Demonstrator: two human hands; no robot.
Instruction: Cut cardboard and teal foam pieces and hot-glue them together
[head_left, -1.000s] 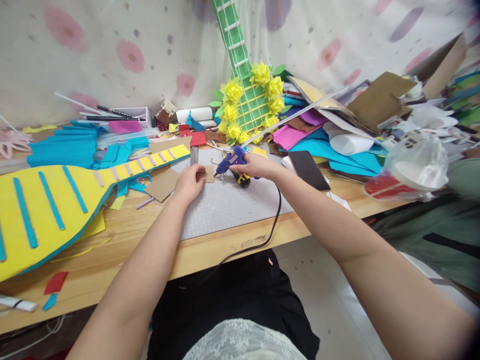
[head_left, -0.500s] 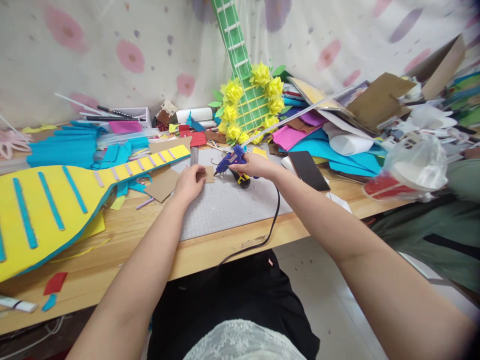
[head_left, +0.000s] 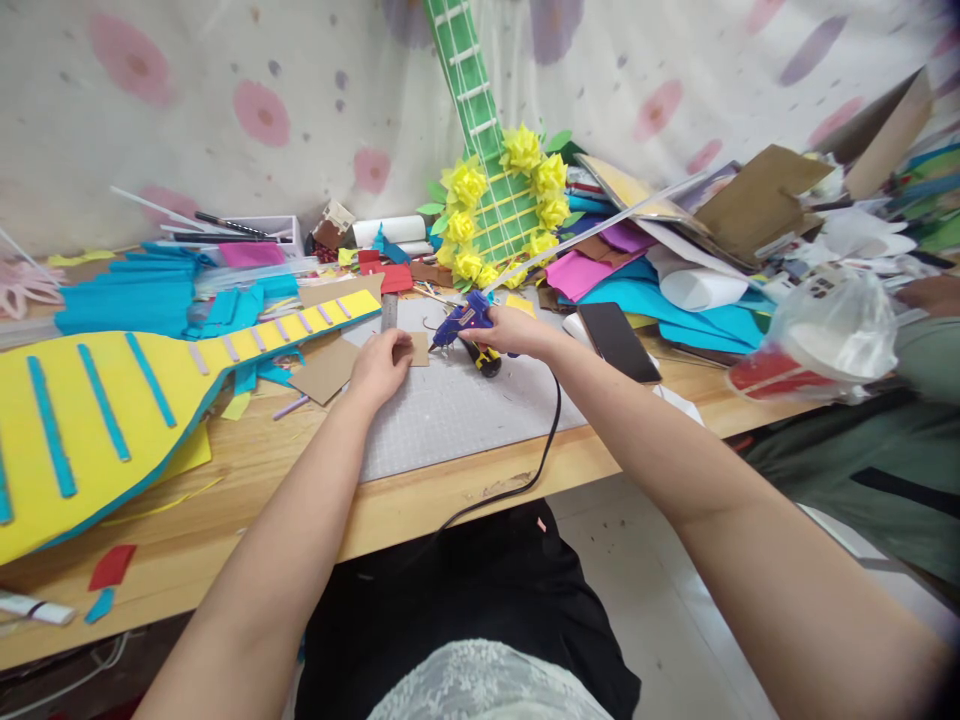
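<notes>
My right hand [head_left: 514, 330] is wrapped round a blue hot glue gun [head_left: 463, 318], whose nozzle points down and left. A long translucent glue stick [head_left: 592, 232] runs up and right from behind the gun. With closed fingers my left hand [head_left: 382, 366] holds a small piece of brown cardboard [head_left: 419, 349] low over the grey cutting mat [head_left: 457, 420]. The nozzle tip is right at the cardboard's right edge; whether they touch I cannot tell. Behind the left hand lies a metal ruler [head_left: 389, 312]. A yellow and black tool [head_left: 487, 362] lies under the gun.
A yellow paper guitar shape [head_left: 97, 430] with blue strips covers the left of the table. Upright at the back stands a green guitar [head_left: 499, 205] with yellow paper flowers. A black phone [head_left: 616, 342], paper scraps and a bagged cup [head_left: 810, 350] lie right. A power cord [head_left: 551, 440] hangs over the edge.
Both hands, the glue gun and the cardboard keep practically the same positions. The whole view has shifted very slightly.
</notes>
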